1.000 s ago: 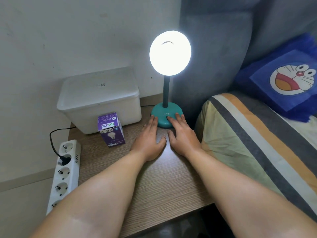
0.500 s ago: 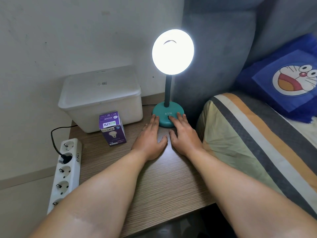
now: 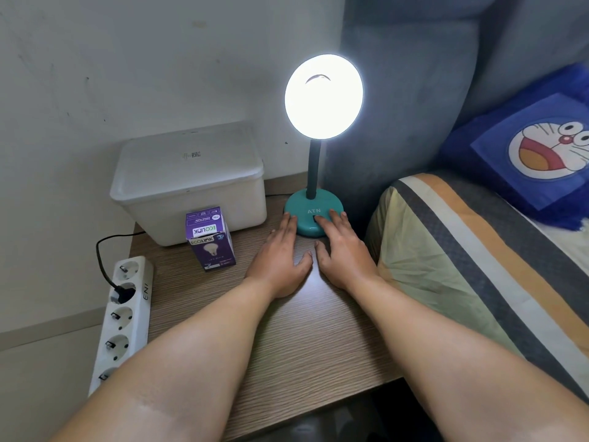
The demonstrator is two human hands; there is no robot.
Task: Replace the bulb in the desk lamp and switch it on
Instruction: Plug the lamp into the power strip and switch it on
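The desk lamp stands at the back of the wooden table, its round head (image 3: 323, 96) glowing bright white above a dark neck and a teal base (image 3: 306, 204) marked ATN. My left hand (image 3: 279, 256) lies flat on the table, fingertips touching the base's left edge. My right hand (image 3: 342, 250) lies flat beside it, with a finger on the switch at the front of the base. A purple bulb box (image 3: 210, 237) stands upright left of my left hand. Neither hand holds anything.
A white lidded plastic box (image 3: 191, 180) sits against the wall behind the bulb box. A white power strip (image 3: 122, 317) with one black plug lies along the table's left edge. A striped pillow (image 3: 462, 266) and a blue cartoon cushion (image 3: 538, 154) border the right side.
The hands and lamp stay where they were. The view has shifted slightly, and the lamp stays lit throughout.
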